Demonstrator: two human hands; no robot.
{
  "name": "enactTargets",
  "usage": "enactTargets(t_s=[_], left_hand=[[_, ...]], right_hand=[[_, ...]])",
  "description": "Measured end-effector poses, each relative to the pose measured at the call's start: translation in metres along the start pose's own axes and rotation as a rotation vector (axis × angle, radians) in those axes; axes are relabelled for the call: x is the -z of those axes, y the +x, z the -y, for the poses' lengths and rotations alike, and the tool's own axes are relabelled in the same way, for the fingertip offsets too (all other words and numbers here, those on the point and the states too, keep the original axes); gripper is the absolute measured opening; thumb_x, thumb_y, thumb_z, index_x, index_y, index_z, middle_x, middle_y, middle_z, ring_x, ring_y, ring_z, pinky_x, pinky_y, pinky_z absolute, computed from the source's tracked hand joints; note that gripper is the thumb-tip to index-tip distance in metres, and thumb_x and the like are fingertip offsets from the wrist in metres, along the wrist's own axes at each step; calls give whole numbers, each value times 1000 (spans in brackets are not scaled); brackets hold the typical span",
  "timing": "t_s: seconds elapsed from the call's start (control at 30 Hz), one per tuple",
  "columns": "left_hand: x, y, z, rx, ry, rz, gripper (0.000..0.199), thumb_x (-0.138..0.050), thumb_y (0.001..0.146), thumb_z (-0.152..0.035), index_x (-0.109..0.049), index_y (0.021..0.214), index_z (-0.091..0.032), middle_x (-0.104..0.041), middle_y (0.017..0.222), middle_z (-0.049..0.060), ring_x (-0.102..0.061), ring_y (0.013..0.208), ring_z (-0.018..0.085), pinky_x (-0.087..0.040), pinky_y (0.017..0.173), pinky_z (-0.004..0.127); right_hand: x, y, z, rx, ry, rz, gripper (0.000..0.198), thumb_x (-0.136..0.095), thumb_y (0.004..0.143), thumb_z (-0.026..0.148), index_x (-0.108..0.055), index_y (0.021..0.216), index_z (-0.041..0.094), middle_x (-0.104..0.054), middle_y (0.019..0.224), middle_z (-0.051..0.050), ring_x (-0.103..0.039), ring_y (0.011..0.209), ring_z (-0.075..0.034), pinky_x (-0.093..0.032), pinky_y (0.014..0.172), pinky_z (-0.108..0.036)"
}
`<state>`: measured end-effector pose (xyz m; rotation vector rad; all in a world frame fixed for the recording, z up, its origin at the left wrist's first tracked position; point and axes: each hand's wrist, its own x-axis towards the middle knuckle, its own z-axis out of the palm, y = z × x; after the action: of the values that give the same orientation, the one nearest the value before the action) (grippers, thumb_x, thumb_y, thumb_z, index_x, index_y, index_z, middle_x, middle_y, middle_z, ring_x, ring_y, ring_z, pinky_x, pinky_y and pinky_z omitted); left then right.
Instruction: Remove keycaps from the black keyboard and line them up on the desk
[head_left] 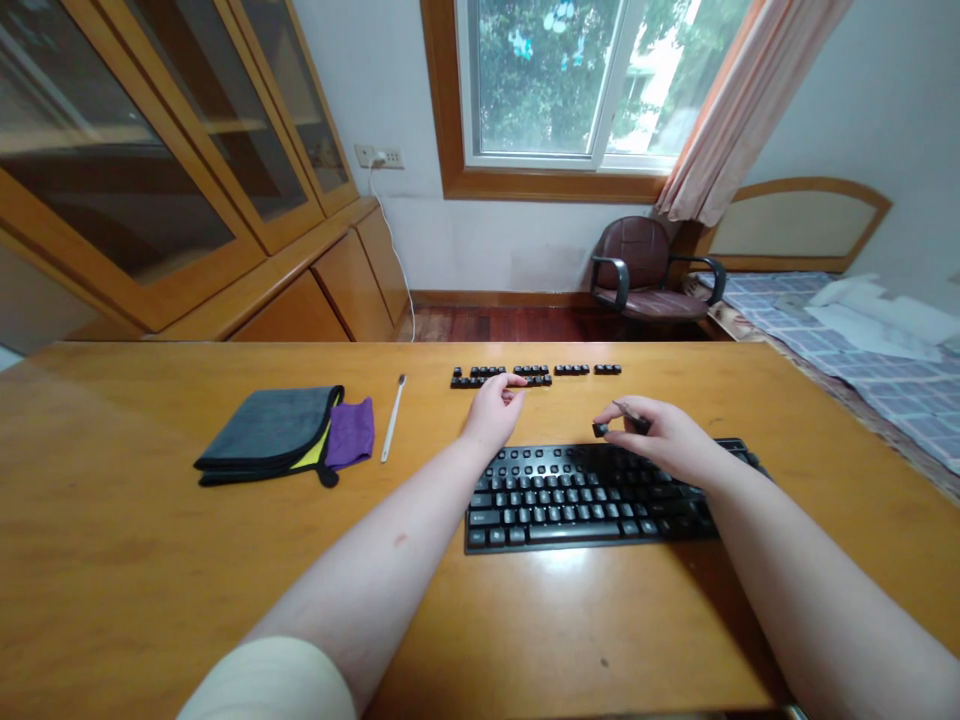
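My left hand is over the rows of loose black keycaps behind the keyboard. Its fingers are slightly bent, with a gap between thumb and fingertips, and nothing shows in them. Above the keyboard's back edge, my right hand pinches a single black keycap between its fingertips. A slim dark tool also sits in that hand; its kind is unclear. The black keyboard lies flat beneath, its right part shaded and partly covered by my right hand and forearm.
A white toothbrush lies left of the keycaps. Beside it are a small purple cloth and a folded grey cloth. Past the table stand a chair, a bed and a cabinet.
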<state>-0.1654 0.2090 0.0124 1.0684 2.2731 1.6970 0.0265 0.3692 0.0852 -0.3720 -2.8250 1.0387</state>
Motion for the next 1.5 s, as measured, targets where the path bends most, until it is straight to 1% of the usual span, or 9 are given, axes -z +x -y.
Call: enactTargets(t_s=[0.17,0.3,0.47,0.53,0.67,0.77,1.23,1.37,1.5], left_hand=[[0,0,1,-5,1,3,17,-54,76,-14,-61,91,-17,-62,95,3,-55,66,9,-49,69,25],[0,-1,0,-6,7,3,17,-53,76,-14,-61,91,-17,-61,94,3,-55,66,9,-49,70,24],[-1,-1,1,-14,5,2,16,-53,77,-15,-61,91,-17,-62,96,3,-55,67,9,-50,70,25],[-1,0,1,-13,10,2,16,-54,76,-15,-61,91,-18,-62,96,3,-55,67,10,-50,70,25],[0,0,1,-5,12,2,17,-54,76,-15,-62,91,-18,-62,95,3,-55,67,10,-49,70,25],[0,-1,-1,-3,8,6,17,-53,76,-15,-62,91,-18,-61,94,3,-55,67,9,-49,69,25],[0,-1,-2,-2,45,12,17,-53,77,-15,-62,91,-17,-62,94,3,-55,69,10,-49,70,25],[0,-1,-4,5,39,11,17,-53,77,-16,-62,91,-17,-62,94,3,-55,69,10,-49,70,25],[0,-1,-3,0,32,13,17,-53,77,-16,-62,92,-17,-62,95,3,-55,68,10,-49,70,25]], right_hand=[[-8,-13,-9,108,-21,144,28,-56,79,32,-66,103,21,-65,103,-7,-58,96,-21,-43,89,-35],[-7,-13,-12,106,-35,225,24,-54,80,30,-68,97,22,-67,98,-6,-60,93,-20,-45,88,-33],[-5,-17,-20,-14,-84,233,23,-59,74,29,-69,94,23,-70,93,-4,-63,85,-21,-49,79,-31],[-5,-17,-23,-7,-85,241,22,-59,74,29,-70,93,24,-70,93,-4,-64,85,-21,-49,80,-31],[-9,-15,-22,81,-67,271,20,-59,75,27,-69,92,23,-69,94,-3,-62,89,-20,-46,85,-31],[-11,-14,-18,110,-67,290,19,-58,75,26,-69,90,23,-69,93,-3,-62,89,-19,-46,85,-31],[-12,-16,-10,97,-206,332,15,-58,76,27,-70,84,21,-66,85,-4,-60,81,-19,-45,77,-29],[-14,-15,-12,86,-186,334,14,-57,78,28,-69,77,21,-65,85,-4,-59,79,-18,-44,77,-28],[-17,-12,-17,10,-127,296,14,-59,77,30,-70,77,21,-65,84,-4,-60,79,-18,-45,76,-28]])
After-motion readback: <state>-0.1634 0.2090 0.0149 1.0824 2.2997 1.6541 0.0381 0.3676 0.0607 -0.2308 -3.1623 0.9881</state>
